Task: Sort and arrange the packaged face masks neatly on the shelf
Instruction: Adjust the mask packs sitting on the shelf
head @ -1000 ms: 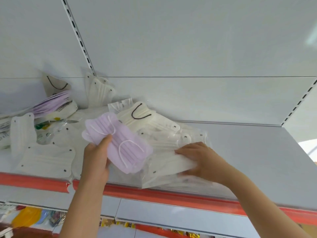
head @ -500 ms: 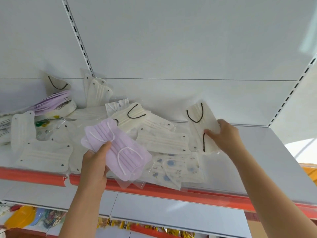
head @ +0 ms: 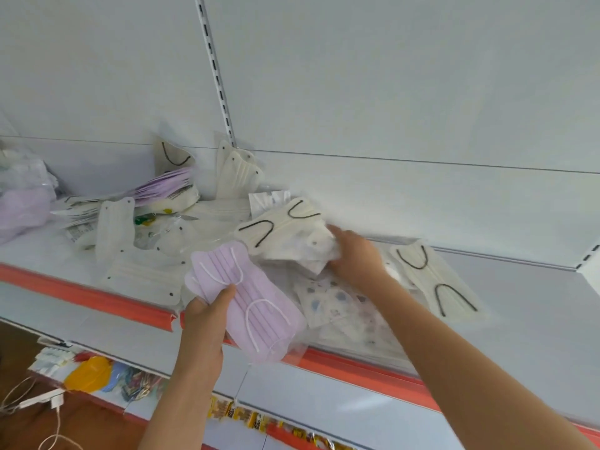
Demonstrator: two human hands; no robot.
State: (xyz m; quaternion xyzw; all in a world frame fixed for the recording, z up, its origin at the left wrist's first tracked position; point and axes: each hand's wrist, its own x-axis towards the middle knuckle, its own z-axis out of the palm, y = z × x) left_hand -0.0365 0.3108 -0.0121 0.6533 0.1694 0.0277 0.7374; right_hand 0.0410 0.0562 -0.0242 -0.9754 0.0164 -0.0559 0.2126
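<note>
Masks in clear packets lie in a loose heap on the shelf, so by the look of it the sorting is only begun. The left hand grips a lilac mask by its near end, thumb on top, and holds it over the red edge strip, in front of the heap. The right hand has its fingers curled round a cream mask with black loops, at the heap's right side, just above a patterned mask that lies flat. One more black-looped mask lies alone to the right of the heap, apart from it, which may be the start of a sorted group. Left of the heap a purple stack leans on other packets, and several white masks lie scattered at odd angles; two packets stand against the back wall. Most of the work is left: colours are mixed, nothing stands in rows, and the shelf's right part is bare. A lower shelf holds other coloured goods.
</note>
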